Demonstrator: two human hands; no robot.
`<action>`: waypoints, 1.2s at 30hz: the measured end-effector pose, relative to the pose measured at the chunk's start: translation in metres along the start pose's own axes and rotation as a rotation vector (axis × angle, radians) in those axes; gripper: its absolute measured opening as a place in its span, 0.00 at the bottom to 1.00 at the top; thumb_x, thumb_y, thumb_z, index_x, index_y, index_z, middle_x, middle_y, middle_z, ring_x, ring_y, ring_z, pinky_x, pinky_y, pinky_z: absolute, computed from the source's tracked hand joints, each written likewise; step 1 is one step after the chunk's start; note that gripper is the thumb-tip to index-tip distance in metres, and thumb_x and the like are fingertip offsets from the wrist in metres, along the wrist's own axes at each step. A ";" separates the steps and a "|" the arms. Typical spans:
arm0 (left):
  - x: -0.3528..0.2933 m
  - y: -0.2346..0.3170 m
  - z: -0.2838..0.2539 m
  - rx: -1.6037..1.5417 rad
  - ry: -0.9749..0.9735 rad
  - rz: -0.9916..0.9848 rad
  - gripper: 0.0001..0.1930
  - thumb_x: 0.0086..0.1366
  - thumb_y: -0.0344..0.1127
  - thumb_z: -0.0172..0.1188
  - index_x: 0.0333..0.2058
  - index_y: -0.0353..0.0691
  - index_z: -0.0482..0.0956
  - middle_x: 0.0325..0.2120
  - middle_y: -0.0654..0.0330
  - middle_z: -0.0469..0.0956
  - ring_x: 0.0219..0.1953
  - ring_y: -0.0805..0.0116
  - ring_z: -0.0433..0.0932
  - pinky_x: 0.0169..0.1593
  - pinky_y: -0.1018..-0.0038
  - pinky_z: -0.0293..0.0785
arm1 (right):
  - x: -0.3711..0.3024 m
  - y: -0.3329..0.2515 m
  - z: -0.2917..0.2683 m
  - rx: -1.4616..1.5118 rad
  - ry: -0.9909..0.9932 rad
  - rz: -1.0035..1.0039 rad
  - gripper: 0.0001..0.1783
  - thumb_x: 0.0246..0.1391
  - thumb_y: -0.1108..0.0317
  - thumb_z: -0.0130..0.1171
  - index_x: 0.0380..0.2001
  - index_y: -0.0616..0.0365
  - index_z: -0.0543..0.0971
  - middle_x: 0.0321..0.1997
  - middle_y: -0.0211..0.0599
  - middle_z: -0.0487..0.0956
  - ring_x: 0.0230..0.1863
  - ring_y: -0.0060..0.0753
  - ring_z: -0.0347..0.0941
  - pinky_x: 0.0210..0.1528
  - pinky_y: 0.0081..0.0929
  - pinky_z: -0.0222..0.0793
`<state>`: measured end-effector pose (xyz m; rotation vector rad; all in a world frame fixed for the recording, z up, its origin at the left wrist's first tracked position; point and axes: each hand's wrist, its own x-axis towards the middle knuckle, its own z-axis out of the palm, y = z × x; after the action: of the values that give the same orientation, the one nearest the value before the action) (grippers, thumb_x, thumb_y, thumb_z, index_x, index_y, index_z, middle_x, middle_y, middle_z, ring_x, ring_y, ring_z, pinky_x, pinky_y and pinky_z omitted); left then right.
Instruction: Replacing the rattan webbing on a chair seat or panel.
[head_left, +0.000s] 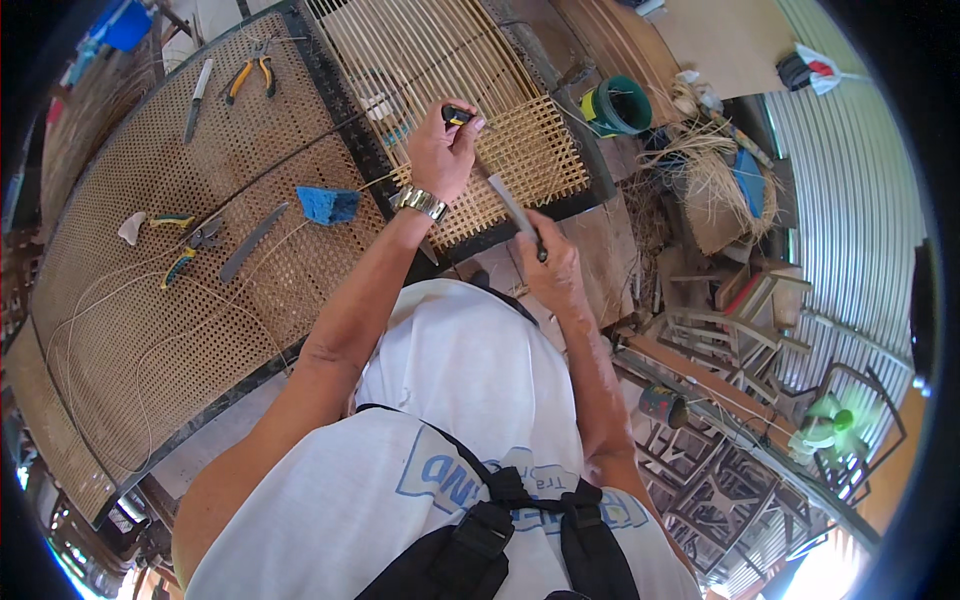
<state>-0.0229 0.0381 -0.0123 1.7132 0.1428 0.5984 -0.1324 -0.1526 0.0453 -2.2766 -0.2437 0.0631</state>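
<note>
My left hand [440, 155], with a metal watch on its wrist, is closed around a black and yellow tool [457, 116] above the woven cane panel [540, 150]. Its kind is mostly hidden by the fingers. Just to the right and nearer me, my right hand [553, 268] grips a long flat tool [513, 207] with a pale blade-like middle and a dark end. This tool slants up toward my left hand; whether the two tools touch, I cannot tell. Loose cane strands [430, 45] run lengthwise beyond the woven part, inside a dark frame [335, 110].
Left of the frame, a large cane-mesh panel [130, 220] carries pliers [250, 78], cutters [190, 250], a white-handled knife [198, 97], a dark blade [252, 242] and a blue block [328, 205]. A green bucket [617, 105], cane scraps [715, 175] and stacked chair frames [730, 330] stand right.
</note>
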 end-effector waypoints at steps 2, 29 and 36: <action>0.002 0.000 -0.003 -0.002 -0.001 0.010 0.12 0.64 0.32 0.71 0.43 0.43 0.78 0.32 0.60 0.86 0.34 0.68 0.87 0.34 0.71 0.81 | -0.001 0.000 -0.002 0.002 -0.005 0.076 0.18 0.63 0.72 0.58 0.55 0.64 0.76 0.44 0.58 0.82 0.44 0.58 0.82 0.47 0.42 0.76; 0.001 0.004 0.002 0.148 -0.008 -0.016 0.12 0.64 0.31 0.72 0.42 0.42 0.78 0.29 0.60 0.84 0.31 0.66 0.86 0.34 0.72 0.79 | 0.002 0.002 -0.003 0.025 -0.077 0.041 0.18 0.64 0.71 0.59 0.56 0.63 0.76 0.44 0.55 0.83 0.42 0.54 0.81 0.46 0.41 0.76; 0.000 0.007 -0.005 -0.038 -0.003 -0.027 0.12 0.64 0.30 0.71 0.43 0.41 0.78 0.31 0.59 0.85 0.33 0.69 0.86 0.36 0.73 0.81 | -0.011 -0.007 -0.017 0.042 -0.074 0.062 0.19 0.64 0.71 0.59 0.56 0.63 0.76 0.43 0.54 0.83 0.41 0.56 0.82 0.44 0.40 0.77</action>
<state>-0.0271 0.0409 -0.0050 1.6732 0.1519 0.5755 -0.1419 -0.1628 0.0608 -2.2426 -0.2083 0.1840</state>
